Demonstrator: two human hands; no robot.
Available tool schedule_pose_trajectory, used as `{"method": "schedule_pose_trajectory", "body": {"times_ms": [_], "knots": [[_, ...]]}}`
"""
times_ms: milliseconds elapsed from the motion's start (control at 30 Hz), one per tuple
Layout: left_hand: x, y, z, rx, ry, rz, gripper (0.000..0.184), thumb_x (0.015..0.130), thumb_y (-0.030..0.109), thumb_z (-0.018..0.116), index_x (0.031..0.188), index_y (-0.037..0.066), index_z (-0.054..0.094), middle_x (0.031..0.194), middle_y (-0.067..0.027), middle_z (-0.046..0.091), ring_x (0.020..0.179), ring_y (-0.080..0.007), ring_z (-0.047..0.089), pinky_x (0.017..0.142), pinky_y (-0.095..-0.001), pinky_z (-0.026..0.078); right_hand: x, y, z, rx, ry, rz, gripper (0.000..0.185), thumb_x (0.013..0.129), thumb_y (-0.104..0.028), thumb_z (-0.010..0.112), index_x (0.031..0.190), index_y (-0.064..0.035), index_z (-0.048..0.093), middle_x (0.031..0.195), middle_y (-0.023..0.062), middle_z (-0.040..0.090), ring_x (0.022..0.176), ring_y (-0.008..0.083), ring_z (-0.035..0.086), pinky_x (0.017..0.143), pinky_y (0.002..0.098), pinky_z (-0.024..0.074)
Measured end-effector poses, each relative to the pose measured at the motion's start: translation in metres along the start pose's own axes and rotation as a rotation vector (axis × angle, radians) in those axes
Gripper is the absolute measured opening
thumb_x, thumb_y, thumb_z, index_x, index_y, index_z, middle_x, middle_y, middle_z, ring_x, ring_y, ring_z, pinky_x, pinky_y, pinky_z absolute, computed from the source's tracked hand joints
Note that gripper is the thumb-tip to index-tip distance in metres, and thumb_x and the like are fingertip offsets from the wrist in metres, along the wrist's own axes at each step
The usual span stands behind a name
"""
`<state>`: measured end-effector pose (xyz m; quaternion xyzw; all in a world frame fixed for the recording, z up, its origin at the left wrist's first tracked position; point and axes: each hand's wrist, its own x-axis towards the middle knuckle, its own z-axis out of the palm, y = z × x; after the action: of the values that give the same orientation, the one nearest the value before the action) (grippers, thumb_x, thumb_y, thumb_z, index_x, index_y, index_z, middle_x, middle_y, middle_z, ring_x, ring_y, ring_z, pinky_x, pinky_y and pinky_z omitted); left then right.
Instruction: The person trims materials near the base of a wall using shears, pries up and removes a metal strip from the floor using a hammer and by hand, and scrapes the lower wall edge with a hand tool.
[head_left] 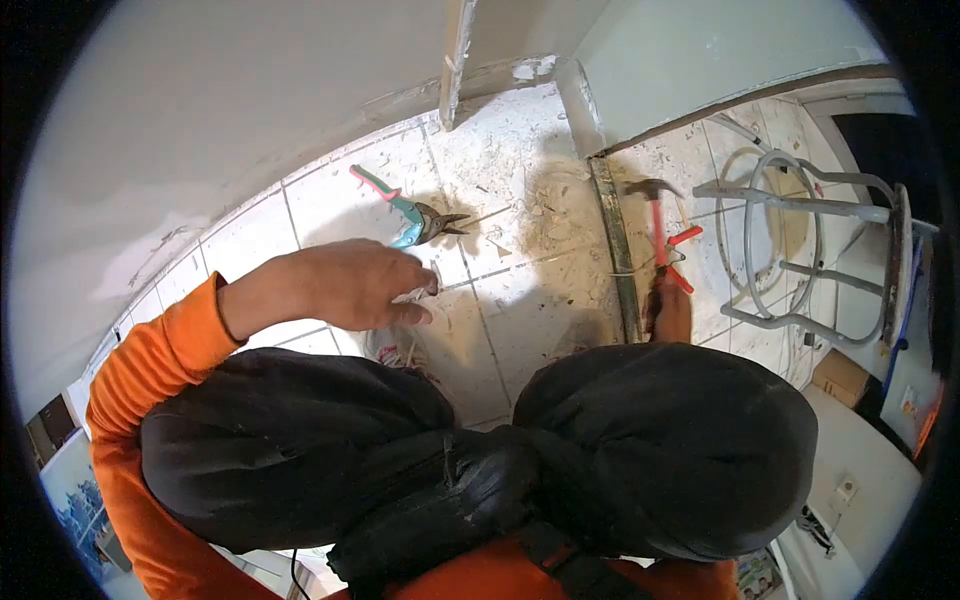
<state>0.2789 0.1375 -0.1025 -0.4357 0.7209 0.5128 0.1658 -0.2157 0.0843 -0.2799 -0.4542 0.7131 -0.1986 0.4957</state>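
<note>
My left hand hovers above the tiled floor in front of my left knee, its fingers curled. Something small and whitish shows at the fingertips, too unclear to name. Just beyond it lie tin snips with green-and-red handles and dark jaws. Past my right knee, which partly covers it, my right hand is down at the floor. It is right by a hammer with a red handle and a red-handled hand tool. Whether its fingers grip either one is hidden.
Rubble and dust cover the white floor tiles. A dark threshold strip crosses the floor. An upright board edge stands at the wall. To the right is a grey tubular metal stool frame, with a cardboard box nearby.
</note>
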Motion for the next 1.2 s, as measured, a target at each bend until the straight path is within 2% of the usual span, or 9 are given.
{"method": "schedule_pose_trajectory", "body": {"times_ms": [33, 200, 300, 500, 700, 833, 967, 1133, 1200], "knots": [[0.001, -0.002, -0.002, -0.004, -0.027, -0.006, 0.049, 0.109, 0.044, 0.057, 0.13, 0.0, 0.064, 0.115, -0.0249, 0.07, 0.11, -0.0436, 0.067, 0.098, -0.0514, 0.052, 0.018, 0.003, -0.007, 0.0, 0.126, 0.051, 0.039, 0.114, -0.038, 0.047, 0.099, -0.0058, 0.061, 0.073, 0.0015, 0.055, 0.055, 0.0139, 0.052, 0.05, 0.0325, 0.0436], [0.005, -0.003, -0.001, -0.02, 0.005, 0.058, 0.049, 0.109, 0.043, 0.057, 0.132, 0.0, 0.064, 0.117, -0.0241, 0.071, 0.111, -0.0433, 0.067, 0.099, -0.0512, 0.052, 0.06, -0.02, -0.02, 0.359, 0.134, 0.051, 0.041, 0.115, -0.041, 0.043, 0.095, -0.008, 0.057, 0.068, 0.0012, 0.052, 0.047, 0.0141, 0.047, 0.044, 0.0323, 0.0388], [0.003, -0.002, 0.0, -0.06, 0.029, 0.083, 0.049, 0.109, 0.043, 0.057, 0.132, 0.0, 0.064, 0.118, -0.024, 0.071, 0.112, -0.0428, 0.067, 0.1, -0.051, 0.052, 0.07, -0.001, 0.027, 0.205, 0.14, 0.029, 0.036, 0.115, -0.04, 0.046, 0.099, -0.0109, 0.057, 0.069, -0.0007, 0.053, 0.049, 0.0105, 0.044, 0.043, 0.0291, 0.0359], [0.0, -0.004, -0.001, -0.041, 0.085, 0.1, 0.052, 0.109, 0.044, 0.057, 0.134, -0.001, 0.063, 0.119, -0.0237, 0.071, 0.114, -0.0408, 0.068, 0.102, -0.0497, 0.052, 0.052, -0.034, 0.031, 0.221, -0.048, 0.024, 0.038, 0.114, -0.041, 0.047, 0.106, -0.008, 0.065, 0.069, -0.0007, 0.054, 0.049, 0.011, 0.048, 0.044, 0.0296, 0.0372], [0.001, -0.01, 0.002, -0.1, 0.061, 0.125, 0.052, 0.108, 0.043, 0.058, 0.132, -0.003, 0.062, 0.117, -0.0227, 0.069, 0.114, -0.0408, 0.067, 0.101, -0.0477, 0.051, 0.074, -0.032, 0.012, 0.306, 0.211, -0.1, 0.041, 0.115, -0.042, 0.046, 0.095, -0.0086, 0.058, 0.067, -0.0016, 0.05, 0.049, 0.0122, 0.049, 0.045, 0.0323, 0.039], [0.005, -0.006, 0.0, -0.123, 0.017, 0.087, 0.053, 0.108, 0.043, 0.059, 0.133, -0.003, 0.062, 0.115, -0.0226, 0.07, 0.115, -0.0404, 0.066, 0.103, -0.0479, 0.05, 0.04, -0.042, 0.027, 0.1, -0.178, 0.28, 0.042, 0.114, -0.045, 0.045, 0.095, -0.0099, 0.058, 0.066, -0.0015, 0.051, 0.051, 0.0132, 0.049, 0.048, 0.0333, 0.039], [0.007, -0.003, -0.003, -0.087, 0.061, 0.139, 0.052, 0.108, 0.043, 0.059, 0.133, -0.003, 0.063, 0.114, -0.0231, 0.071, 0.115, -0.0414, 0.066, 0.106, -0.0494, 0.048, 0.048, -0.047, -0.01, 0.162, -0.175, 0.141, 0.044, 0.114, -0.048, 0.048, 0.096, -0.0098, 0.059, 0.067, -0.0022, 0.052, 0.045, 0.0086, 0.043, 0.041, 0.0281, 0.0334], [0.007, -0.007, 0.008, -0.066, 0.121, 0.17, 0.052, 0.108, 0.043, 0.058, 0.132, -0.002, 0.064, 0.117, -0.0229, 0.071, 0.113, -0.0423, 0.067, 0.106, -0.0496, 0.048, 0.073, -0.014, 0.023, 0.239, 0.15, -0.074, 0.038, 0.116, -0.044, 0.044, 0.1, -0.012, 0.058, 0.065, -0.0026, 0.047, 0.045, 0.0099, 0.04, 0.041, 0.0293, 0.031], [0.005, -0.001, 0.001, -0.1, 0.036, 0.101, 0.052, 0.108, 0.043, 0.057, 0.132, -0.003, 0.063, 0.117, -0.0223, 0.071, 0.114, -0.042, 0.066, 0.105, -0.0494, 0.049, 0.064, -0.002, 0.029, -0.016, -0.066, -0.029, 0.041, 0.116, -0.043, 0.043, 0.096, -0.0095, 0.057, 0.066, -0.001, 0.049, 0.046, 0.0123, 0.044, 0.043, 0.0312, 0.0347]]}}
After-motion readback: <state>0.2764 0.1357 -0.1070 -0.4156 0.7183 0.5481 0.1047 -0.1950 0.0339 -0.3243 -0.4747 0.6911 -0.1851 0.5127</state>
